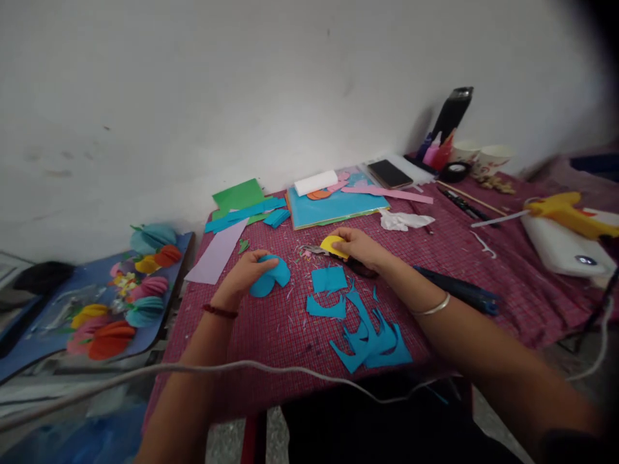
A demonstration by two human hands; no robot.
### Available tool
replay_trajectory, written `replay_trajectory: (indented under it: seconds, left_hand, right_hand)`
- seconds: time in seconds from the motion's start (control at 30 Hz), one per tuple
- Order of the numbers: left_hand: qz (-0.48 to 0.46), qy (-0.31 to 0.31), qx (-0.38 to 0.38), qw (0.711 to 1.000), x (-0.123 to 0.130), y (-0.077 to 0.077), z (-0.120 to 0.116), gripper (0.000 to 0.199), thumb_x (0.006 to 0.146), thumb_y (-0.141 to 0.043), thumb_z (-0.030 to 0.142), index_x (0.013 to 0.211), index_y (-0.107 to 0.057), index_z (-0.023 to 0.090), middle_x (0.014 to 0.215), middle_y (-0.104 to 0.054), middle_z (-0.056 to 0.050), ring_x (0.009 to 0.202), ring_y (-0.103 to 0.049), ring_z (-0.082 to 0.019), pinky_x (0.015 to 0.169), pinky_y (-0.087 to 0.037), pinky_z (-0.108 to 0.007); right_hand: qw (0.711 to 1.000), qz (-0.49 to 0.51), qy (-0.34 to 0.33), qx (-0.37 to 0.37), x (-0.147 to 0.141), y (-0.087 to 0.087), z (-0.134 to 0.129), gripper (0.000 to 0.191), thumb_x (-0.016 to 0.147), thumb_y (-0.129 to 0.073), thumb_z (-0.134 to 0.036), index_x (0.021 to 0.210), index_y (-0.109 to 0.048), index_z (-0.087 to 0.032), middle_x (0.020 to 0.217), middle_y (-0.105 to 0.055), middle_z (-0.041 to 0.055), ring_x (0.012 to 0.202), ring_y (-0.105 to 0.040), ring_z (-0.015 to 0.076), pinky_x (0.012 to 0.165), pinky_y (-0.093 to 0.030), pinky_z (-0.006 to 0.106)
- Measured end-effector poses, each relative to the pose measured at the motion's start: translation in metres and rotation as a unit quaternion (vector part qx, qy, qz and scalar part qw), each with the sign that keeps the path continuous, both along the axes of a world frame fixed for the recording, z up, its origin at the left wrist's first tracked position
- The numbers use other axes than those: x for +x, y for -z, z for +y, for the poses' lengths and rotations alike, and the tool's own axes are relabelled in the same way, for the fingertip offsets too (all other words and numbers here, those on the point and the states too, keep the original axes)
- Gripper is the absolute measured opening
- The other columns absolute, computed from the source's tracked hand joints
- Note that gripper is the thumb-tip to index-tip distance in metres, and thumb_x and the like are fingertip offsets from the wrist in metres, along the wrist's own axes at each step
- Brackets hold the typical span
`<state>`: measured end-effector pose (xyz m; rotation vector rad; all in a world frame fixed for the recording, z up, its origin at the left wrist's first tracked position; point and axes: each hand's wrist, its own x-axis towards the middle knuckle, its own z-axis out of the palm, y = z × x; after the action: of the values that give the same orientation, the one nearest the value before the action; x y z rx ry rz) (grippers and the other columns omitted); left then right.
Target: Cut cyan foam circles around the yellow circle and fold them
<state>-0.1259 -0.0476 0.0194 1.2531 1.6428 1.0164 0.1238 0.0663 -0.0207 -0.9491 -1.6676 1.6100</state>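
Observation:
Rounded blue paper pieces [262, 283] lie under and beside my left hand [247, 272], whose fingers are closed on them above the checked cloth. On the right, my right hand [356, 246] pinches a rounded yellow piece [333, 246]. Dark-handled scissors [360, 267] lie just beneath that hand, blades pointing left; whether its fingers also touch them is hidden. Below the hands are a small blue square [329, 279], a curved blue offcut [326, 306] and a heap of blue scraps [374, 341]. Tiny paper bits are scattered between the hands.
Behind lie green paper [238, 195], a lilac sheet [217, 252], a blue sheet stack [333, 209] and a phone [389, 173]. To the right are a glue gun [561, 209] and a white power bank [563, 245]. A white cable [251, 365] crosses the front. Paper ornaments [111, 338] sit left.

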Motion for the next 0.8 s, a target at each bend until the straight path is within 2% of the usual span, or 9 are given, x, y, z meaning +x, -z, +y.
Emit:
replay_trajectory:
  seconds: [0.07, 0.13, 0.2, 0.33, 0.5, 0.63, 0.7, 0.77, 0.8]
  left_hand:
    - [0.133, 0.078, 0.039, 0.987, 0.001, 0.008, 0.011, 0.016, 0.06, -0.071, 0.03, 0.054, -0.061, 0.02, 0.079, -0.066, -0.005, 0.078, -0.06, -0.02, 0.073, -0.048, -0.033]
    - [0.264, 0.134, 0.06, 0.953, -0.001, 0.02, 0.018, 0.014, 0.063, -0.066, 0.029, 0.054, -0.062, 0.019, 0.099, -0.065, -0.007, 0.097, -0.057, -0.024, 0.09, -0.042, -0.039]
    - [0.362, 0.162, 0.051, 0.916, -0.004, 0.031, 0.02, 0.012, 0.069, -0.061, 0.03, 0.062, -0.065, 0.02, 0.108, -0.062, -0.007, 0.102, -0.054, -0.025, 0.093, -0.038, -0.042]
    - [0.476, 0.179, 0.035, 0.861, -0.008, 0.041, 0.018, 0.012, 0.072, -0.06, 0.03, 0.075, -0.067, 0.021, 0.103, -0.061, -0.009, 0.098, -0.052, -0.028, 0.089, -0.037, -0.046]
    - [0.526, 0.16, 0.008, 0.835, 0.005, 0.029, 0.015, 0.015, 0.071, -0.061, 0.027, 0.085, -0.065, 0.021, 0.096, -0.06, -0.009, 0.097, -0.052, -0.028, 0.09, -0.036, -0.047]
    - [0.553, 0.098, 0.088, 0.823, 0.037, 0.017, 0.001, 0.038, 0.069, -0.062, 0.02, 0.107, -0.061, 0.025, 0.12, -0.055, -0.01, 0.117, -0.044, -0.033, 0.104, -0.017, -0.055]
    - [0.508, 0.149, 0.129, 0.839, 0.058, 0.018, -0.006, 0.036, 0.071, -0.061, 0.02, 0.106, -0.062, 0.027, 0.123, -0.056, -0.008, 0.118, -0.045, -0.03, 0.108, -0.012, -0.053]
    - [0.43, 0.249, 0.13, 0.858, 0.076, 0.023, -0.01, 0.034, 0.069, -0.062, 0.019, 0.102, -0.064, 0.026, 0.115, -0.061, -0.007, 0.112, -0.051, -0.029, 0.108, -0.017, -0.048]
    - [0.394, 0.267, 0.124, 0.871, 0.084, 0.026, -0.01, 0.035, 0.067, -0.062, 0.016, 0.101, -0.064, 0.026, 0.111, -0.063, -0.008, 0.109, -0.053, -0.029, 0.107, -0.02, -0.047]
  right_hand:
    - [0.997, -0.044, -0.008, 0.068, 0.005, 0.0, 0.007, 0.014, 0.069, -0.056, -0.011, 0.079, -0.063, -0.017, 0.068, -0.063, -0.0005, 0.057, -0.053, 0.0116, 0.048, -0.039, 0.02]
    - [0.986, -0.08, 0.003, 0.145, 0.012, 0.0, 0.014, 0.019, 0.07, -0.052, -0.007, 0.081, -0.064, -0.016, 0.073, -0.064, 0.0001, 0.065, -0.056, 0.0129, 0.056, -0.041, 0.022]
    - [0.973, -0.122, 0.032, 0.194, 0.017, 0.0, 0.02, 0.022, 0.071, -0.05, -0.005, 0.084, -0.064, -0.014, 0.078, -0.064, 0.0011, 0.072, -0.057, 0.0144, 0.063, -0.041, 0.024]
    - [0.949, -0.209, 0.054, 0.23, 0.023, 0.001, 0.028, 0.023, 0.071, -0.053, -0.004, 0.088, -0.065, -0.013, 0.082, -0.064, 0.0027, 0.077, -0.057, 0.0164, 0.07, -0.04, 0.027]
    - [0.949, -0.192, 0.047, 0.245, 0.022, -0.004, 0.022, 0.021, 0.072, -0.052, -0.004, 0.085, -0.066, -0.013, 0.08, -0.064, 0.0028, 0.075, -0.055, 0.0159, 0.068, -0.039, 0.026]
    - [0.95, -0.162, 0.031, 0.265, 0.022, -0.011, 0.014, 0.016, 0.074, -0.052, -0.008, 0.082, -0.064, -0.014, 0.077, -0.063, 0.002, 0.072, -0.054, 0.0148, 0.063, -0.038, 0.024]
    - [0.944, -0.157, 0.029, 0.287, 0.021, -0.014, 0.011, 0.015, 0.075, -0.052, -0.009, 0.082, -0.064, -0.014, 0.077, -0.063, 0.0021, 0.072, -0.054, 0.0146, 0.062, -0.037, 0.023]
    - [0.936, -0.165, 0.029, 0.309, 0.021, -0.017, 0.008, 0.014, 0.076, -0.052, -0.009, 0.082, -0.064, -0.013, 0.079, -0.064, 0.0032, 0.072, -0.054, 0.0151, 0.061, -0.036, 0.023]
    - [0.933, -0.17, 0.03, 0.317, 0.021, -0.019, 0.006, 0.014, 0.076, -0.052, -0.009, 0.083, -0.065, -0.013, 0.08, -0.065, 0.004, 0.073, -0.055, 0.0156, 0.061, -0.036, 0.023]
